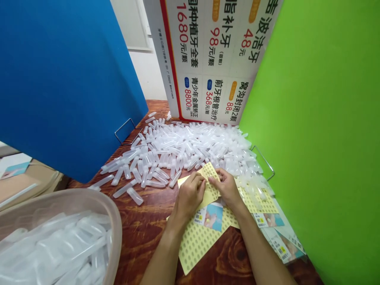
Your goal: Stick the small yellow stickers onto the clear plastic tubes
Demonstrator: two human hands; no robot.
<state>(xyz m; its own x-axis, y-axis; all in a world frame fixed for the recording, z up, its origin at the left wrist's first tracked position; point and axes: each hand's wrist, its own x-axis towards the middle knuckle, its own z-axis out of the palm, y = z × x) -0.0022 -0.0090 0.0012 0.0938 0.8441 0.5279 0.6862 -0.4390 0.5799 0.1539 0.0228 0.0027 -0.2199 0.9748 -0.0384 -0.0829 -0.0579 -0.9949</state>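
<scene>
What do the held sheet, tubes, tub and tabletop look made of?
Held sheet: likely paper or thin film, smooth; it looks thin, with crisp edges.
Tubes: probably plastic, semi-gloss; milky translucent with highlights.
Tub: probably plastic, smooth; cloudy, see-through wall.
Tabletop: wood or wood-look laminate, slightly glossy; dark red-brown grain with a knot pattern.

On the brown wooden desk (142, 233), a heap of elongated translucent plastic pieces (192, 144) lies between the flat blue panel (65, 79) at left and the flat bright-green panel (320, 118) at right, the white printed board (204, 67) behind. Before the heap, a dotted yellow paper sheet (211, 193) is between the left hand (191, 192) and right hand (227, 188). The translucent plastic tub (116, 215), with more pieces inside, is front left.
</scene>
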